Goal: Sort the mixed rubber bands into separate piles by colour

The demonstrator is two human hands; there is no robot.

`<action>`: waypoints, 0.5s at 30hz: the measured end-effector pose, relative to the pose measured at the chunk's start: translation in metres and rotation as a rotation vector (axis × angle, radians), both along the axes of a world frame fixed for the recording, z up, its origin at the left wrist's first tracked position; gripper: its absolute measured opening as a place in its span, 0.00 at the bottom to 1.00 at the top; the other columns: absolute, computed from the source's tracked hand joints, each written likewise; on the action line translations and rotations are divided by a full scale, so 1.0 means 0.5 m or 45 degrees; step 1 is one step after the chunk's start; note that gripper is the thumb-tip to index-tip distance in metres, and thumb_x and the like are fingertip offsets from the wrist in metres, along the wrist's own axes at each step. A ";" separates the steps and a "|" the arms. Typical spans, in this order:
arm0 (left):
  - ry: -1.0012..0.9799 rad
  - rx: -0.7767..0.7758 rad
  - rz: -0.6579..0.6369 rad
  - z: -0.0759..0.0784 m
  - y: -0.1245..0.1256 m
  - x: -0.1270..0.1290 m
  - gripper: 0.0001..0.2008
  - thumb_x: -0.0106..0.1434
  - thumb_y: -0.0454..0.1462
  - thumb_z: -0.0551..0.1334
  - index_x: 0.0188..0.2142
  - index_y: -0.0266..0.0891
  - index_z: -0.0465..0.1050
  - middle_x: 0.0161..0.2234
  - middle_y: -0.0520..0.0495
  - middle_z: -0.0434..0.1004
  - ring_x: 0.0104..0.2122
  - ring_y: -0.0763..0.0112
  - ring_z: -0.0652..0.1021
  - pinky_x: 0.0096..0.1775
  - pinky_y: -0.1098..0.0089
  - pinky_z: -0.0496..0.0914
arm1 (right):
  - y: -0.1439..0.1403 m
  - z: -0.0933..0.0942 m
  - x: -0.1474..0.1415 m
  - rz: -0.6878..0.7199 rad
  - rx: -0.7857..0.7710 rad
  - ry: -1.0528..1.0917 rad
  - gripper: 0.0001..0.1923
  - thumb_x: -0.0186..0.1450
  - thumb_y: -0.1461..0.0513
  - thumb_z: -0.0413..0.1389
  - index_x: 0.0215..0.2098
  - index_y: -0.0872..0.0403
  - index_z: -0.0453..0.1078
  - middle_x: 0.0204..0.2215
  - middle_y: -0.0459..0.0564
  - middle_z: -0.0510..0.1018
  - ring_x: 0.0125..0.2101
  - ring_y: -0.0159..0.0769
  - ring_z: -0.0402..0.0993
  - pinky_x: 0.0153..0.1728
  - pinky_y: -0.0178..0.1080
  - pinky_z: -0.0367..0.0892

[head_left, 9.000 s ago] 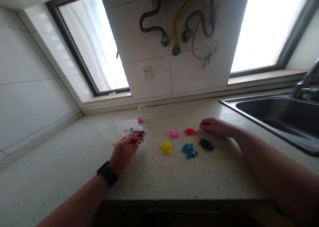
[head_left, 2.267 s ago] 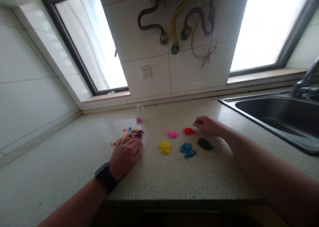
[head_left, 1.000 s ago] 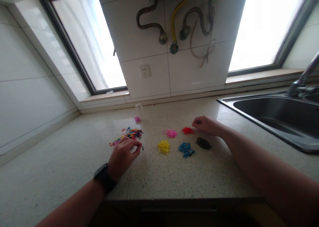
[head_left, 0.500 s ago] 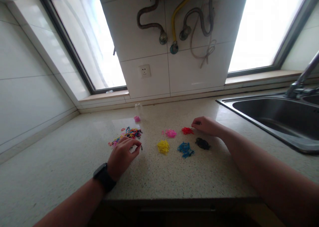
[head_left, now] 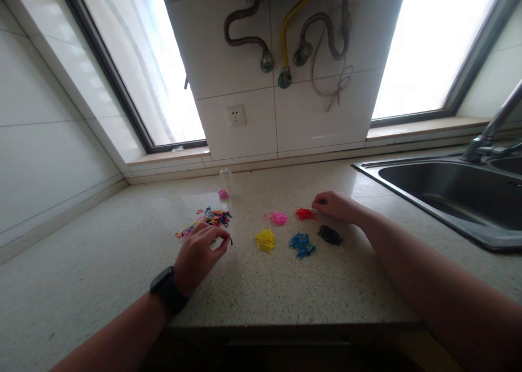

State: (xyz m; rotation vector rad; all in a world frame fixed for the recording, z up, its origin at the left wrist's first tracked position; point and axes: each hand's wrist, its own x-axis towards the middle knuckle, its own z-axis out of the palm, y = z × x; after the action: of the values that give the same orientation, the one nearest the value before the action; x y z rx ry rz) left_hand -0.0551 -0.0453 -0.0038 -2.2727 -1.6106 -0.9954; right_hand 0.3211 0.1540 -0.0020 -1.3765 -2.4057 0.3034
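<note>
Between the thumb and forefinger of my left hand [head_left: 200, 251] is a small black rubber band [head_left: 231, 241]. Just behind that hand lies a mixed pile of coloured rubber bands [head_left: 216, 217], partly covered by it. My right hand [head_left: 329, 202] rests on the counter beside a red pile of bands [head_left: 305, 214]; its fingers are closed and whatever they may hold is hidden. Sorted heaps lie between the hands: pink bands [head_left: 278, 218], yellow bands [head_left: 266, 240], blue bands [head_left: 302, 245] and black bands [head_left: 330, 235].
The speckled counter [head_left: 244, 290] runs along a tiled wall. A clear container [head_left: 225, 179] stands at the back with a pink object [head_left: 222, 194] by it. On the right is a steel sink [head_left: 367, 171] with a faucet [head_left: 475, 148]. Pipes and a socket [head_left: 236, 116] are on the wall.
The view has shifted very slightly. Both hands keep their pose, the left still pinching the black rubber band, and the piles look the same.
</note>
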 end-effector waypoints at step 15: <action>-0.011 -0.002 -0.032 0.002 0.000 0.002 0.02 0.63 0.34 0.63 0.35 0.43 0.75 0.34 0.48 0.78 0.39 0.62 0.75 0.43 0.59 0.71 | -0.002 0.001 -0.001 0.000 -0.028 0.000 0.15 0.63 0.54 0.54 0.36 0.54 0.79 0.28 0.51 0.81 0.28 0.36 0.74 0.30 0.37 0.63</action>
State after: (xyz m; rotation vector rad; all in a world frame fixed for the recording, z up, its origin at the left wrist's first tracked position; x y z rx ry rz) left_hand -0.0543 -0.0451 -0.0030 -2.2987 -1.5905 -1.0116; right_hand 0.3206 0.1532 -0.0014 -1.3857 -2.4094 0.3304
